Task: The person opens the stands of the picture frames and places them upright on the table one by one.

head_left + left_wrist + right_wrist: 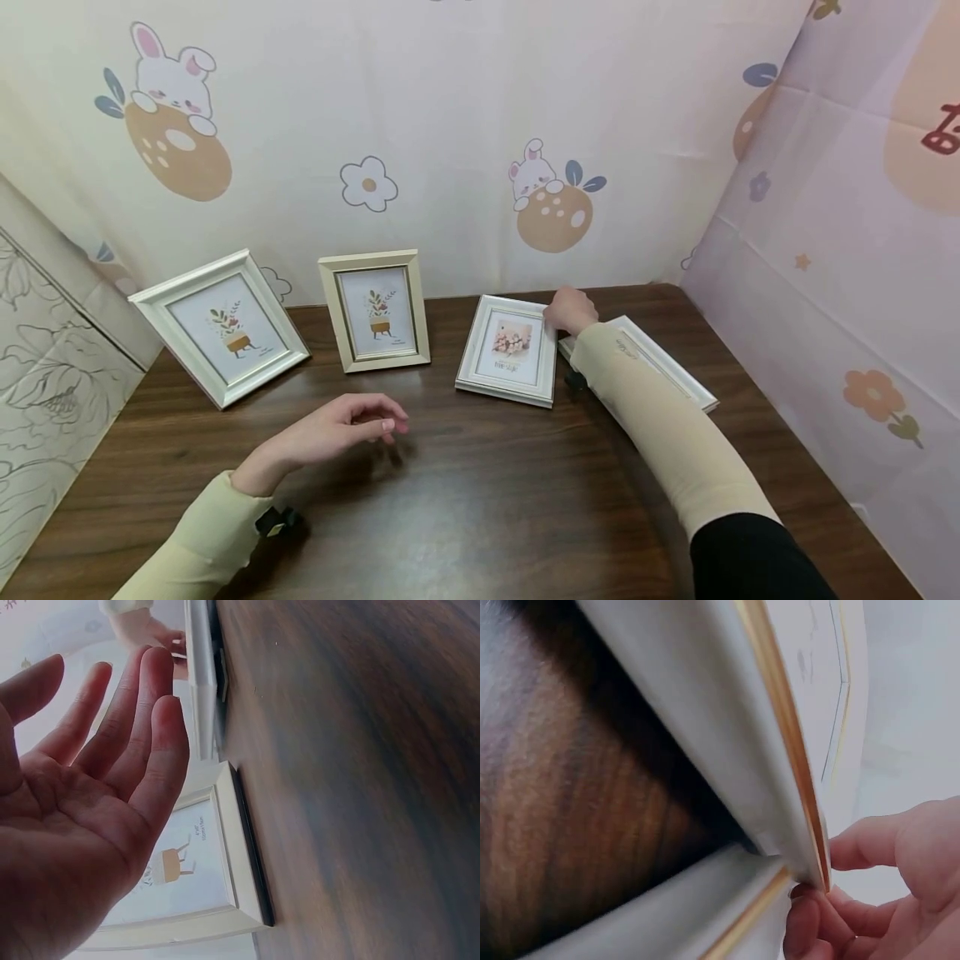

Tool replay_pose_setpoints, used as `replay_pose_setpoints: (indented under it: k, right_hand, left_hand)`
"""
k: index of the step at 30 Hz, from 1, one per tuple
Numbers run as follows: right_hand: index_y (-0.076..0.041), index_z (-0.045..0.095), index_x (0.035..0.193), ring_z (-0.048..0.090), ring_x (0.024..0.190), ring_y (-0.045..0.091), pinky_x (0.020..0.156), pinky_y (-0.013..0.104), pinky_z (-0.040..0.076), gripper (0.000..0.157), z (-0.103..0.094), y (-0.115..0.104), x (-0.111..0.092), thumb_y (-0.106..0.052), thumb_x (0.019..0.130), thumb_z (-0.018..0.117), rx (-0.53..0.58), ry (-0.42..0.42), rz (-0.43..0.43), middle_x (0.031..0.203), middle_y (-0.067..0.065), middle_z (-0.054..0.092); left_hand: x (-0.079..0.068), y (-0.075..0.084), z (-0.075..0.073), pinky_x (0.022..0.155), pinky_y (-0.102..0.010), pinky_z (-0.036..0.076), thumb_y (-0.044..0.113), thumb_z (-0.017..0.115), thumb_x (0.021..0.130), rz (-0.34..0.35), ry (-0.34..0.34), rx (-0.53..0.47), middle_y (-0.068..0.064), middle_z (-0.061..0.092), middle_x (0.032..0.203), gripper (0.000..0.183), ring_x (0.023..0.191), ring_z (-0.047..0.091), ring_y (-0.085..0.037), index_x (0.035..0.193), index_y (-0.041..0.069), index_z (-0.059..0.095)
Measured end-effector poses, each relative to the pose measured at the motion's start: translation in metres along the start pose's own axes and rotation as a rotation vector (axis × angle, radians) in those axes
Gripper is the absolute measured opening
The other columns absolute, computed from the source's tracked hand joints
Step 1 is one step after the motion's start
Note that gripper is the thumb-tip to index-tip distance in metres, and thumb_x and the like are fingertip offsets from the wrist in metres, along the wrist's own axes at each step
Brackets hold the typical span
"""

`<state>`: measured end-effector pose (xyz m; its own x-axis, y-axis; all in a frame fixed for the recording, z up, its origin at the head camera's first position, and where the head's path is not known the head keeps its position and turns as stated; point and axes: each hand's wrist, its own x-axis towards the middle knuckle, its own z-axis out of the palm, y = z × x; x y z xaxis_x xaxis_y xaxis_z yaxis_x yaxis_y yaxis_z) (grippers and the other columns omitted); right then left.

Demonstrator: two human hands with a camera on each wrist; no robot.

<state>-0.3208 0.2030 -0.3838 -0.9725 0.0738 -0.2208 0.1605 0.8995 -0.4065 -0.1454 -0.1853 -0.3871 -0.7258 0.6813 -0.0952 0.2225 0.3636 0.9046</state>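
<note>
So, the white flower-picture frame (512,350) is being pinched along its far right edge by the right grip (572,311), with the thumb set on one side and curled fingers on the other. It's stood just left of that grip on the tabletop (465,508). Another white frame (660,360) can be seen just right of the same grip, partly covered by the forearm. Nothing is held in the left grip (341,429), btw: fingers loosely bent, just above the wood. Straight past it, a cream frame (377,317) with a plant picture is stood up, and farther left of that grip, a silvery frame (225,329) is set at an angle.
</note>
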Motion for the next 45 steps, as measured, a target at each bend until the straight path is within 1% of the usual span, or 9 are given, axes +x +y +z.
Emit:
replay_pose_setpoints:
  k: [4,12,15,18,20,25,29,37,45]
  right_hand:
    - [-0.005,0.057,0.075,0.049,0.066,0.025,0.052,0.033,0.040,0.025,-0.003,-0.003,-0.001,-0.011,0.097,0.046,-0.010,-0.013,-0.026,0.085,0.015,0.058]
    - [0.012,0.053,0.117,0.055,0.086,0.032,0.071,0.042,0.050,0.030,-0.005,-0.006,-0.007,-0.008,0.096,0.045,0.033,0.030,-0.044,0.114,0.028,0.058]
    - [0.007,0.058,0.093,0.051,0.070,0.027,0.058,0.036,0.046,0.019,-0.005,-0.006,-0.006,-0.005,0.095,0.044,0.057,0.035,-0.037,0.091,0.021,0.059]
    - [-0.006,0.048,0.067,0.042,0.054,0.020,0.046,0.030,0.036,0.027,-0.005,-0.006,-0.004,-0.003,0.093,0.043,0.068,0.043,-0.026,0.066,0.009,0.049]
    - [-0.010,0.041,0.063,0.039,0.050,0.017,0.044,0.028,0.034,0.031,-0.006,-0.006,-0.005,-0.003,0.093,0.042,0.081,0.044,-0.020,0.059,0.004,0.043]
    - [0.003,0.061,0.095,0.055,0.072,0.023,0.058,0.031,0.046,0.020,-0.011,-0.004,-0.014,-0.006,0.096,0.043,0.148,0.055,-0.035,0.092,0.015,0.062]
    - [0.007,0.056,0.123,0.057,0.098,0.030,0.077,0.038,0.051,0.032,-0.014,0.001,-0.020,-0.008,0.097,0.044,0.200,0.074,-0.071,0.121,0.022,0.058]
    - [0.003,0.054,0.118,0.057,0.089,0.028,0.068,0.033,0.050,0.026,-0.018,0.007,-0.029,-0.010,0.097,0.048,0.316,0.105,-0.087,0.110,0.019,0.057]
    - [0.002,0.054,0.129,0.063,0.094,0.028,0.087,0.048,0.055,0.031,-0.019,0.013,-0.034,-0.009,0.100,0.054,0.591,0.079,-0.078,0.120,0.020,0.057]
  left_hand:
    - [0.000,-0.001,-0.001,0.088,-0.044,0.054,0.017,0.051,0.105,-0.008,-0.007,-0.009,-0.018,0.066,0.119,0.028,0.100,0.065,-0.030,0.124,-0.001,0.060]
    - [-0.002,-0.003,-0.002,0.085,-0.045,0.055,0.019,0.052,0.105,-0.015,-0.006,-0.003,-0.017,0.066,0.120,0.028,0.100,0.064,-0.034,0.124,0.000,0.060]
    - [-0.004,-0.004,-0.004,0.085,-0.045,0.055,0.020,0.052,0.105,-0.021,0.002,0.004,-0.017,0.066,0.120,0.029,0.100,0.064,-0.033,0.124,0.000,0.060]
    - [-0.006,-0.007,-0.008,0.085,-0.046,0.054,0.023,0.052,0.105,-0.035,0.021,0.013,-0.017,0.066,0.121,0.031,0.102,0.064,-0.031,0.125,0.000,0.060]
    - [-0.007,-0.010,-0.013,0.086,-0.047,0.054,0.024,0.052,0.105,-0.043,0.042,0.008,-0.017,0.065,0.121,0.032,0.103,0.063,-0.032,0.125,0.000,0.060]
    - [-0.013,-0.020,-0.030,0.089,-0.048,0.053,0.025,0.054,0.105,-0.045,0.122,-0.026,-0.021,0.064,0.121,0.034,0.106,0.064,-0.033,0.126,-0.002,0.058]
    - [-0.018,-0.023,-0.041,0.091,-0.050,0.052,0.023,0.054,0.105,-0.029,0.190,-0.062,-0.025,0.063,0.121,0.033,0.106,0.065,-0.034,0.125,-0.003,0.058]
    - [-0.024,-0.026,-0.050,0.091,-0.048,0.053,0.022,0.053,0.105,-0.037,0.228,-0.075,-0.024,0.063,0.121,0.034,0.106,0.065,-0.033,0.126,-0.004,0.055]
    - [-0.025,-0.026,-0.042,0.091,-0.048,0.053,0.021,0.054,0.105,-0.024,0.191,-0.088,-0.027,0.063,0.119,0.034,0.106,0.063,-0.038,0.125,-0.006,0.056]
